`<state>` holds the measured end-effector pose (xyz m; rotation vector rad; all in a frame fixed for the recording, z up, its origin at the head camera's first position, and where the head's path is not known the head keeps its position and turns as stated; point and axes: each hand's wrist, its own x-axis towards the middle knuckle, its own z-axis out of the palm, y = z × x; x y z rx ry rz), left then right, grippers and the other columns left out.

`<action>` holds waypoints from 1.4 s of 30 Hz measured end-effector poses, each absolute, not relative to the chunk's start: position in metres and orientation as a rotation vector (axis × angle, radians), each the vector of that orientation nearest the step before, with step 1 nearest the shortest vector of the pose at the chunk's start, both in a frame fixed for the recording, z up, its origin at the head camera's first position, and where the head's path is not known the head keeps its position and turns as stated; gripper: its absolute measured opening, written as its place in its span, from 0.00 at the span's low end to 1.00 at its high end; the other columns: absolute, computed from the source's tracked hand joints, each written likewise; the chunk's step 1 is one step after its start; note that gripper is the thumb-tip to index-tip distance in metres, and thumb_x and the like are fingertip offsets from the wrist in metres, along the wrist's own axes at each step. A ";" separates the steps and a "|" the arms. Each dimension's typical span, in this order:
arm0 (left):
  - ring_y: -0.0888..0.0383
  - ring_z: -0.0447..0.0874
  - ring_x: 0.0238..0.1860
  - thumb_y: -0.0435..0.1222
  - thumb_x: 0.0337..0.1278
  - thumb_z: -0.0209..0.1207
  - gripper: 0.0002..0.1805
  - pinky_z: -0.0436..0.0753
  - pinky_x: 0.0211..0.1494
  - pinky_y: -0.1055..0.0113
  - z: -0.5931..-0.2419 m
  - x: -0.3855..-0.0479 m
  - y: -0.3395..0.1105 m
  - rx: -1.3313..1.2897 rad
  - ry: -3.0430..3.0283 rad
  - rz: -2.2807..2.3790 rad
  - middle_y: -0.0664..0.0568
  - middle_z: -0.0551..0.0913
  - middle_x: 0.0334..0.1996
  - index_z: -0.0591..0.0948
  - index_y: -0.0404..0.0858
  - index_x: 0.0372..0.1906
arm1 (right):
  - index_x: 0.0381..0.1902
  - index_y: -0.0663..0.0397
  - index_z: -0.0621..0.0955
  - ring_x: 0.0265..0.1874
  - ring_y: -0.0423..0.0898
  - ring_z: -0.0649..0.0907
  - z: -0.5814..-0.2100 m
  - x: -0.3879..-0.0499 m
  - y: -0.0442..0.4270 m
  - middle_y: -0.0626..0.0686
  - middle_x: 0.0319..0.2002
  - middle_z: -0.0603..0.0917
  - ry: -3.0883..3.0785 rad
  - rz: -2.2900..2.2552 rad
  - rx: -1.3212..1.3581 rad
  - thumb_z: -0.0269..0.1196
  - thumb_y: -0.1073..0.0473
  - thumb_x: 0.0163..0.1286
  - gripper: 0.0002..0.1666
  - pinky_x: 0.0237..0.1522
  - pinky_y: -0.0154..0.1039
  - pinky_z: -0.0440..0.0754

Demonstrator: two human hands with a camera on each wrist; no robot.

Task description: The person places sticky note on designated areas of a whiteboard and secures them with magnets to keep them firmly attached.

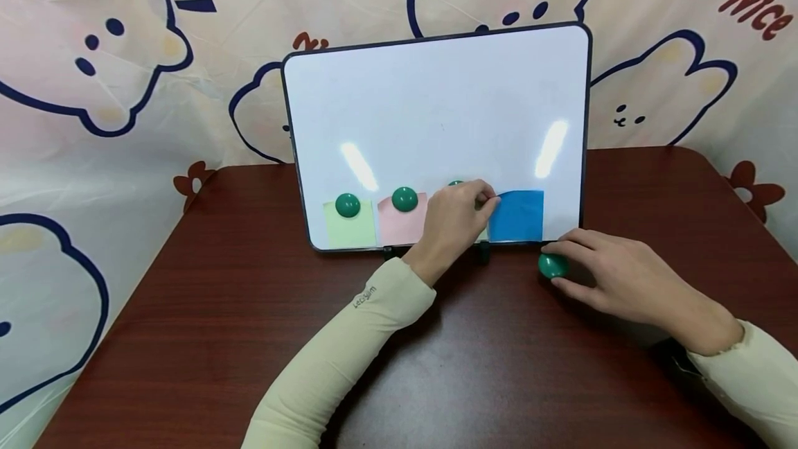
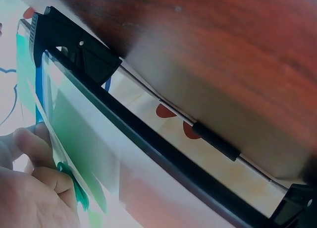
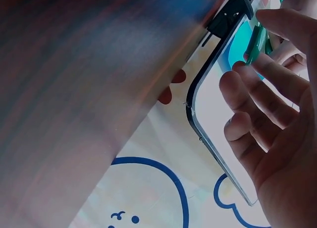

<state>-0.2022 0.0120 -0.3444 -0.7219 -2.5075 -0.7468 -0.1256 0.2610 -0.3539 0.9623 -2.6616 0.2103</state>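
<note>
Against the lower right of a whiteboard lies a blue sticky note. My left hand pinches that note's upper left corner between thumb and fingertip. Beneath the hand, a third note, light green, is mostly hidden in the head view, and its green magnet shows only at the top. My right hand holds a round green magnet by its edges, just below the board's lower right edge. In the right wrist view this magnet sits between thumb and fingers, with the blue note behind.
To the left, a yellow-green note and a pink note each bear a green magnet. Black stand feet support the board on the dark brown table. A patterned cloth hangs behind.
</note>
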 end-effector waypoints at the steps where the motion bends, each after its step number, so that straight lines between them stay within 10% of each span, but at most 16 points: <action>1: 0.65 0.87 0.33 0.41 0.65 0.63 0.08 0.82 0.37 0.76 -0.345 -0.202 0.012 -0.721 -2.510 -0.746 0.55 0.90 0.33 0.88 0.42 0.39 | 0.50 0.49 0.84 0.33 0.40 0.84 -0.354 -0.126 0.261 0.48 0.43 0.85 -2.665 0.210 0.961 0.76 0.48 0.52 0.28 0.34 0.44 0.87; 42: 0.62 0.87 0.34 0.40 0.64 0.65 0.07 0.83 0.42 0.74 -0.347 -0.204 0.007 -0.759 -2.513 -0.850 0.53 0.90 0.33 0.87 0.40 0.38 | 0.51 0.47 0.85 0.31 0.38 0.82 -0.354 -0.130 0.261 0.48 0.42 0.85 -2.692 0.217 0.906 0.76 0.47 0.52 0.27 0.32 0.43 0.87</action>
